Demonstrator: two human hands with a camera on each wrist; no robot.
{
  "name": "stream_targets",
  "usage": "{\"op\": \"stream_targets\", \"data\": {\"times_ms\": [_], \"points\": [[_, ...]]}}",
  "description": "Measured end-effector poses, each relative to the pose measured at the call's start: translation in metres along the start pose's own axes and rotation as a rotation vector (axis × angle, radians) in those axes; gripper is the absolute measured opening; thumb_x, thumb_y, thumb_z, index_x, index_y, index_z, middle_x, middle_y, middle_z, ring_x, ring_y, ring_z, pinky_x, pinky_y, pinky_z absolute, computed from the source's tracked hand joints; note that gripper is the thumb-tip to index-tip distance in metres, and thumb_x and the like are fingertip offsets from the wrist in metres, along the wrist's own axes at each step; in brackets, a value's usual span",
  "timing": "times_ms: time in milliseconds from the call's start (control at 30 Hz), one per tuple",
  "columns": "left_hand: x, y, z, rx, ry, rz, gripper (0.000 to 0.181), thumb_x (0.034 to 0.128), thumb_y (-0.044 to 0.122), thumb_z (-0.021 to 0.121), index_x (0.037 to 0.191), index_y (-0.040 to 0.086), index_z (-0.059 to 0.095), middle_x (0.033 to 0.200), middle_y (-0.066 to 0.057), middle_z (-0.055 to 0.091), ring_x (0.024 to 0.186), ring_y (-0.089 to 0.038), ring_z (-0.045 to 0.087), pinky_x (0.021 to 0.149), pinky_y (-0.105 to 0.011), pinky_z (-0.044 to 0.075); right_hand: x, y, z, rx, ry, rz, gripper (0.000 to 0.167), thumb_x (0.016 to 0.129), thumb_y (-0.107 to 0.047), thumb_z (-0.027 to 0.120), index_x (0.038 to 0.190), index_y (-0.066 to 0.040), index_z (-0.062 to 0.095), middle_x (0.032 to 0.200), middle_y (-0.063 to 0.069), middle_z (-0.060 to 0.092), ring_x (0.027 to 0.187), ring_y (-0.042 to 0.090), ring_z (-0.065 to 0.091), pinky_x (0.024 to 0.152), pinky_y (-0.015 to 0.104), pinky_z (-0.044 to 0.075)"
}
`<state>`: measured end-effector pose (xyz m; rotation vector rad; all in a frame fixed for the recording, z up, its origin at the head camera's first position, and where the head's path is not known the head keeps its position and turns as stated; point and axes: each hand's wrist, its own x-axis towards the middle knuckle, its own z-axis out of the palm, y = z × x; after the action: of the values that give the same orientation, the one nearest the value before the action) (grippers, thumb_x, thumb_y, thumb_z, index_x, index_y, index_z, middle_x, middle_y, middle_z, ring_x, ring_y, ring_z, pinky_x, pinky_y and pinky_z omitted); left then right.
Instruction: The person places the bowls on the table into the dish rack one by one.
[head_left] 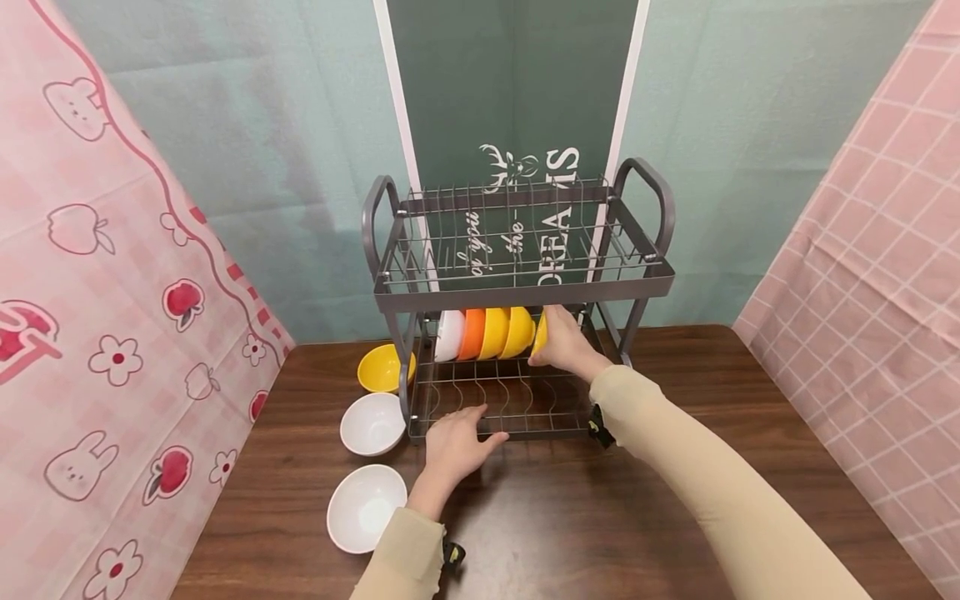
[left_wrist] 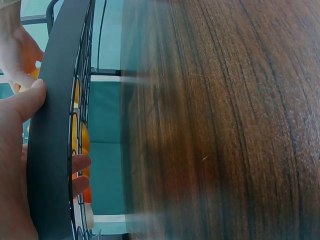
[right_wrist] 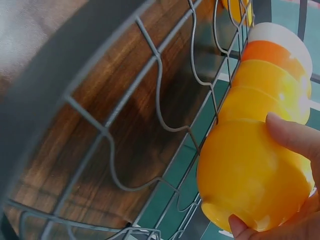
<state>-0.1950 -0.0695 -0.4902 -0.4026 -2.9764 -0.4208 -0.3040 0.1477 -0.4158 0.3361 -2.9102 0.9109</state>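
Dark green backdrop; we read "the", "DREA", partly hidden. Right fingers grip yellow bowl; left fingers clasp rack edge.

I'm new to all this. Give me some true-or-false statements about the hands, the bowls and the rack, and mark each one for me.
1. The right hand grips a glossy, round yellow bowl. True.
2. The left hand holds a bowl too. False: the left hand grips the front lower rail of the dark grey, two-tier wire rack.
3. Two round white bowls and another round yellow bowl stand on the brown wood-grain table, left of the rack. True.
4. Every bowl in the rack is yellow. False: a glossy white bowl and a glossy orange bowl are in the row too.
5. In the head view, the glossy white bowl is at the row's left end. True.
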Motion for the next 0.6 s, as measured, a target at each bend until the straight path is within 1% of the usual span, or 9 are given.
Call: {"op": "stream_targets", "data": {"times_ms": [67,167,367,467,600], "points": [[0.0,-0.001,0.001,0.0,-0.003,-0.001,0.065,0.0799,0.067,0.05,0.127,0.023,0.056,0.122,0.0,0.063,0.109,-0.025,0.061,0.091,-0.04,0.047,0.004,-0.001,0.0,-0.01,0.005,-0.022,0.122,0.059,-0.013,0.086,0.149,-0.018,0.003,0.142,0.018,0.031,0.123,0.035,0.035,0.101,0.05,0.037],[0.0,-0.001,0.002,-0.002,-0.003,-0.003,0.065,0.0798,0.067,0.05,0.127,0.023,0.056,0.122,0.0,0.063,0.11,-0.025,0.06,0.092,-0.039,0.046,0.008,-0.004,0.0,-0.017,-0.007,-0.028,0.124,0.058,-0.012,0.086,0.149,-0.018,0.002,0.142,0.018,0.031,0.127,0.036,0.031,0.105,0.051,0.033],[-0.001,0.0,0.001,-0.004,0.006,0.002,0.064,0.0797,0.067,0.05,0.126,0.023,0.057,0.122,0.002,0.063,0.111,-0.023,0.06,0.093,-0.039,0.046,0.012,-0.008,0.002,-0.017,-0.026,-0.015,0.119,0.058,-0.01,0.086,0.148,-0.014,0.008,0.143,0.018,0.031,0.131,0.036,0.027,0.109,0.05,0.028],[-0.001,0.0,0.0,0.0,0.008,0.006,0.064,0.0796,0.067,0.05,0.126,0.023,0.057,0.122,0.002,0.063,0.111,-0.023,0.06,0.093,-0.038,0.046,0.015,-0.008,0.004,-0.013,-0.02,-0.03,0.117,0.058,-0.009,0.086,0.148,-0.015,0.011,0.142,0.018,0.032,0.13,0.036,0.028,0.109,0.05,0.028],[-0.001,0.0,0.0,0.005,0.008,0.007,0.064,0.0797,0.066,0.05,0.126,0.023,0.057,0.122,0.002,0.063,0.111,-0.023,0.06,0.092,-0.039,0.046,0.02,-0.005,0.008,-0.005,-0.018,-0.042,0.113,0.057,-0.008,0.086,0.146,-0.014,0.017,0.137,0.017,0.037,0.126,0.035,0.031,0.106,0.05,0.03]]}}
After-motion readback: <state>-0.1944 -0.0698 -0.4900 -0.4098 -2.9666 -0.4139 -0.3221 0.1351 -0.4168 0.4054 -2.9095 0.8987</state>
